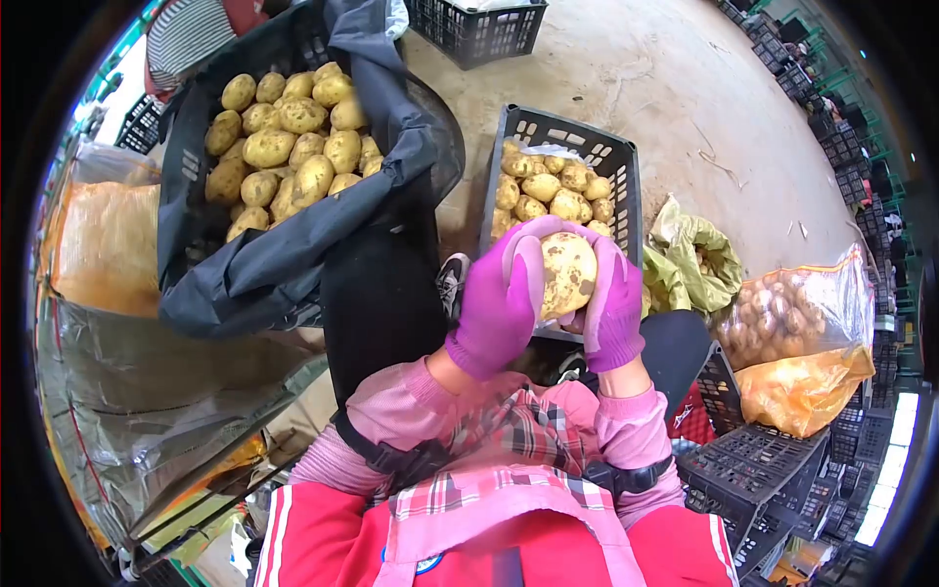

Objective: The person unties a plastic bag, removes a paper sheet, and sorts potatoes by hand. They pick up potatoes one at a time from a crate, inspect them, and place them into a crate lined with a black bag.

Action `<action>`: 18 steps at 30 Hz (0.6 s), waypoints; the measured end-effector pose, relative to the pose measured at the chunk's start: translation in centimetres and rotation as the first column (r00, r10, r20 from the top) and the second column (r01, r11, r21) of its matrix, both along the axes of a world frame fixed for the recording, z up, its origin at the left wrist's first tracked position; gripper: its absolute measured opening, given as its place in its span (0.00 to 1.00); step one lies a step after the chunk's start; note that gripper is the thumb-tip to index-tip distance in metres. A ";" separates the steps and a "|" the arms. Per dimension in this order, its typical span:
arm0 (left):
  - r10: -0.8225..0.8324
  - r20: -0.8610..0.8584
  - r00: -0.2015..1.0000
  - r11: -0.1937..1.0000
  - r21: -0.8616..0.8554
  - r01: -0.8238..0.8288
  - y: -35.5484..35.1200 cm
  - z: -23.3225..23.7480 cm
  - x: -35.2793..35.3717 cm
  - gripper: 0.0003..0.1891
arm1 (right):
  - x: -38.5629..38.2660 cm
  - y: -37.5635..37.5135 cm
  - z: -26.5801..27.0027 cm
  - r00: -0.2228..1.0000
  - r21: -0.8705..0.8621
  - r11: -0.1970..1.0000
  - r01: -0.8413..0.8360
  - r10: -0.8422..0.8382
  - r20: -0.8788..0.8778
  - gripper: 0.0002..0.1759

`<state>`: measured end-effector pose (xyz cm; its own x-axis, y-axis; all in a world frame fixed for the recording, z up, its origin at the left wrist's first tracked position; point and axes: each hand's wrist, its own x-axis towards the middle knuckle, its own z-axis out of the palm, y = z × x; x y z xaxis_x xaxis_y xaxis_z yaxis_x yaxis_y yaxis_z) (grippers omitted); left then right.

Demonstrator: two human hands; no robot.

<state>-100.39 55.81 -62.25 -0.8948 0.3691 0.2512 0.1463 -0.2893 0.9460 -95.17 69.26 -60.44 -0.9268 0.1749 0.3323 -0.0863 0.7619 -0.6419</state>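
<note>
A large pale-yellow potato (568, 272) with brown patches is held up in front of me between both hands. My left hand (499, 298), in a purple glove, is closed round its left side. On the other side my right hand (616, 298), gloved alike, grips it too; some fingers are hidden behind the potato. Just beyond my hands stands a black plastic crate (627, 186) with smaller potatoes (541, 186) in it. To the left, a crate lined with dark cloth (293, 264) holds a heap of bigger potatoes (269, 149).
A green sack (690, 256) and a clear bag of potatoes (778, 315) stand at the right, near an orange bag (807, 391) on black crates (753, 465). Another crate (476, 34) is at the top. Plastic-wrapped sacks (108, 245) line the left.
</note>
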 end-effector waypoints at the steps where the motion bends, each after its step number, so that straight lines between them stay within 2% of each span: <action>1: -0.007 0.005 1.000 1.000 -0.005 0.007 0.0 0.2 -0.1 0.21 | 0.1 0.2 0.7 0.997 -0.178 0.984 -0.002 0.015 0.072 0.20; 3: -0.013 0.017 1.000 1.000 -0.013 0.013 0.1 0.4 -0.4 0.20 | 1.2 -0.5 2.3 0.965 -0.503 0.858 0.105 0.033 0.259 0.22; 6: 0.064 -0.121 0.991 0.995 -0.066 -0.072 0.5 -0.4 -0.2 0.20 | 0.9 -1.4 -1.0 0.991 -0.392 0.919 0.041 -0.088 -0.104 0.24; 8: 0.086 -0.142 0.986 0.996 -0.020 -0.089 0.8 -0.7 0.4 0.19 | 0.8 -1.6 -1.3 0.981 -0.459 0.887 0.054 -0.132 -0.141 0.25; 9: 0.096 -0.150 0.984 0.995 -0.001 -0.098 0.8 -0.8 0.7 0.18 | 0.4 -1.8 -1.3 0.972 -0.412 0.899 0.149 -0.209 -0.105 0.27; 12: 0.102 -0.238 0.966 0.994 -0.001 -0.105 0.3 -0.4 0.0 0.18 | 0.2 -0.8 0.1 0.993 -0.284 0.956 0.072 -0.097 -0.074 0.26; 13: 0.080 -0.185 0.979 0.996 -0.025 -0.086 0.3 -0.3 -0.1 0.17 | 0.4 -0.5 0.4 0.998 -0.367 0.930 0.033 -0.048 -0.029 0.23; 15: 0.041 -0.076 0.996 0.997 -0.065 -0.046 0.3 0.1 -0.3 0.17 | 1.1 -0.3 0.5 0.999 -0.508 0.861 0.012 0.013 0.045 0.24; 17: -0.088 0.129 0.988 0.981 -0.161 0.109 0.2 0.6 -0.7 0.17 | 1.4 0.0 0.4 0.997 -0.316 0.945 -0.079 0.073 -0.032 0.36; 18: -0.143 0.235 0.961 0.962 -0.197 0.191 0.0 0.8 -0.8 0.17 | 1.5 -0.2 0.3 0.997 -0.308 0.949 -0.073 0.070 -0.021 0.36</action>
